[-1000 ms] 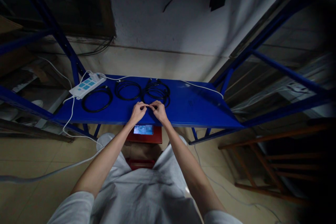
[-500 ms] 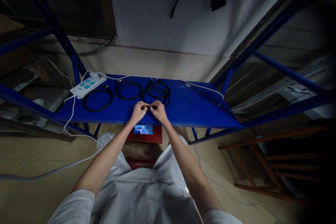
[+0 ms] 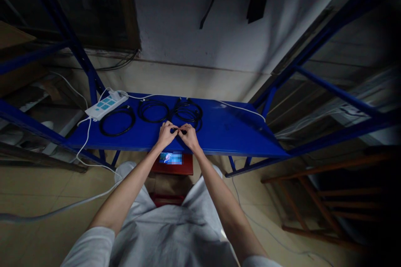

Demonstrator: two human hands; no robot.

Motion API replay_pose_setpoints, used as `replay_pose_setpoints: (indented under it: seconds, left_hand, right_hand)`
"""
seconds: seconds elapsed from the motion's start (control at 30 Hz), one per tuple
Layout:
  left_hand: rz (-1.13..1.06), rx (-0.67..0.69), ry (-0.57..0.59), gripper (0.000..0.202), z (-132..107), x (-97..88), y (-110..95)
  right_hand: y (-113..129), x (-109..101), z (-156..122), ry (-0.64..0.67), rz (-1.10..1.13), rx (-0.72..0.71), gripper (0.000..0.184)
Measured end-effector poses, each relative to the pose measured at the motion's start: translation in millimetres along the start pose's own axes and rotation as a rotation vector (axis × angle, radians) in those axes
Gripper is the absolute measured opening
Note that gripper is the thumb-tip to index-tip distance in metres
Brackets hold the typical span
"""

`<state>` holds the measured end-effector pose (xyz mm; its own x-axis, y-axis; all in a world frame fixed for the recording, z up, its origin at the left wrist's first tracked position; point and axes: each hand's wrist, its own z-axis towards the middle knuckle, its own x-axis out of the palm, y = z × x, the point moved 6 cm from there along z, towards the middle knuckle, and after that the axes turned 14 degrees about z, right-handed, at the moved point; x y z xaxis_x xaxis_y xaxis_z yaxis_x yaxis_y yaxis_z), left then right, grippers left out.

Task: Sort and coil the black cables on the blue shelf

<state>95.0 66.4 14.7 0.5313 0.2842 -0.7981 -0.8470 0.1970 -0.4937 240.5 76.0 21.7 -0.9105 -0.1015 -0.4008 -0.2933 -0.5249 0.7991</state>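
My left hand (image 3: 167, 134) and my right hand (image 3: 189, 137) meet near the front edge of the blue shelf (image 3: 225, 133). Thumbs and fingers of both are pinched, tips almost touching, around something small and dark that I cannot make out. Just beyond them lies a looser black cable coil (image 3: 188, 111), whose strand runs down close to my right hand. A second black cable coil (image 3: 153, 121) rests behind my left hand. Farther left is a third black cable coil (image 3: 115, 134), wound in a ring.
A white power strip (image 3: 106, 106) sits on the shelf's left end, its white cord hanging over the edge. Another white cord (image 3: 241, 106) runs along the back. Below, a lit phone (image 3: 171, 158) lies on a red stool (image 3: 184, 167). A wooden chair (image 3: 313, 212) stands right.
The whole view has shifted slightly, with the shelf a little lower in the picture. My hands stay pinched together at nearly the same spot, and the coils have not visibly moved.
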Motion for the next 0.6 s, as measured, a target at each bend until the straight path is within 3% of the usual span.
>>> replay_pose_setpoints:
  seconds: [0.37,0.6]
  left_hand:
    - [-0.068,-0.013,-0.052,0.008,0,-0.3,2]
    - [-0.007,0.023,-0.08,0.009,-4,-9.1,-8]
  right_hand:
    - [-4,-1,2,-0.01,0.027,0.02,0.013]
    - [-5,0,2,0.016,0.057,0.007,0.018]
